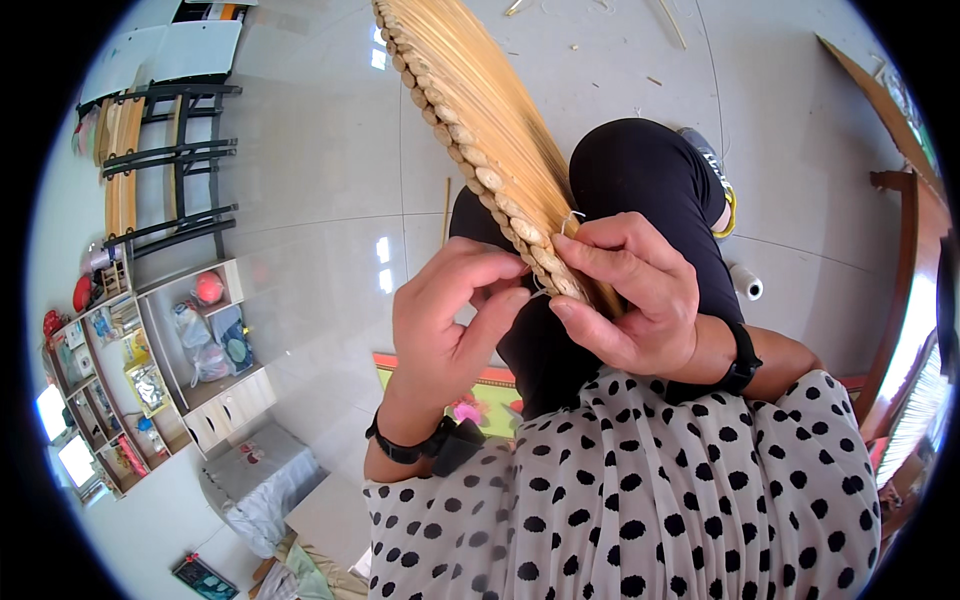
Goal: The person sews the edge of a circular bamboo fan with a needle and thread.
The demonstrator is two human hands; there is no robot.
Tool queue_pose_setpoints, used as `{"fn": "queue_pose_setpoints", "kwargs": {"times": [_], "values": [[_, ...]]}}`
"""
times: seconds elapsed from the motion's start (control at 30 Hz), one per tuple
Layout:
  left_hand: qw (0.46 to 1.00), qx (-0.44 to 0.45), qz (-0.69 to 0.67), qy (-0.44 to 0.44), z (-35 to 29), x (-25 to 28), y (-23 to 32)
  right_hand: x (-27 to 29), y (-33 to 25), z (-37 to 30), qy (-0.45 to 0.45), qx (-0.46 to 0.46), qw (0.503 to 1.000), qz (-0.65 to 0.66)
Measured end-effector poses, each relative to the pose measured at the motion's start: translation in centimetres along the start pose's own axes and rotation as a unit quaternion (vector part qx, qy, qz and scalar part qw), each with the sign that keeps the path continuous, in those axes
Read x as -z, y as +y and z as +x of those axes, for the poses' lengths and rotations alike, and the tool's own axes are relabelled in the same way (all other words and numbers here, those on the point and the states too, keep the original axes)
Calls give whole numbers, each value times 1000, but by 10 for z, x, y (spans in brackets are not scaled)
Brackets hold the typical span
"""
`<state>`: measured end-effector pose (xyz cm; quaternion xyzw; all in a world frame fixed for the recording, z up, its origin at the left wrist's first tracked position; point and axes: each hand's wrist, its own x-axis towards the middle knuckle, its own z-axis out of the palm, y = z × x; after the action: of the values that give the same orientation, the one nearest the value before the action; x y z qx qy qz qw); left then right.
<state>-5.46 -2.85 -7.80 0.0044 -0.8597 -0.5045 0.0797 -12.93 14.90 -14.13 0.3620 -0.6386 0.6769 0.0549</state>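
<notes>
A long sheaf of thin tan straws (495, 110) rises from my lap toward the top of the view. Knobbly woven loops form a braided edge (487, 178) along its left side. My right hand (645, 285) grips the near end of this edge between thumb and fingers. On the opposite side, my left hand (440, 310) is closed, thumb and forefinger close together at the edge. A thin white thread (542, 293) shows by the left thumb tip; its hold is partly hidden. Another white thread end (572, 216) sticks up above my right fingers.
Loose straw bits (654, 81) lie on the grey tiled floor (310, 150). A white roll (746, 281) rests beyond my right wrist. At left are a shelf unit (230, 410) and dark metal frames (180, 160). Wooden furniture (900, 270) stands at right.
</notes>
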Motion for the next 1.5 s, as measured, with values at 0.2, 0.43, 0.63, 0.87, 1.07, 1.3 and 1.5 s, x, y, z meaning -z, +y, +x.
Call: {"fn": "queue_pose_setpoints", "kwargs": {"times": [0.2, 0.43, 0.63, 0.87, 1.07, 1.3, 1.5], "values": [[995, 57, -78, 26, -4, -4, -1, -2, -2, 0, 9, -7, 1000, -14], [998, 49, -25, -8, -8, 4, 1, -1, -2, -2, 10, -14, 1000, -14], [999, 27, 11, -30, -8, 7, 6, 1, -3, -3, 6, -30, 1000, 1], [999, 11, 30, -43, -4, 12, 9, 1, -4, -3, 2, -26, 1000, -1], [995, 3, 63, -78, 7, 16, 21, 4, -4, -1, 16, -30, 999, -15], [992, -4, 58, -112, 13, 22, 20, 3, -1, -3, 20, -28, 999, -9], [992, -10, 53, -113, 12, 24, 15, 3, -1, -2, 13, -26, 999, -24]]}}
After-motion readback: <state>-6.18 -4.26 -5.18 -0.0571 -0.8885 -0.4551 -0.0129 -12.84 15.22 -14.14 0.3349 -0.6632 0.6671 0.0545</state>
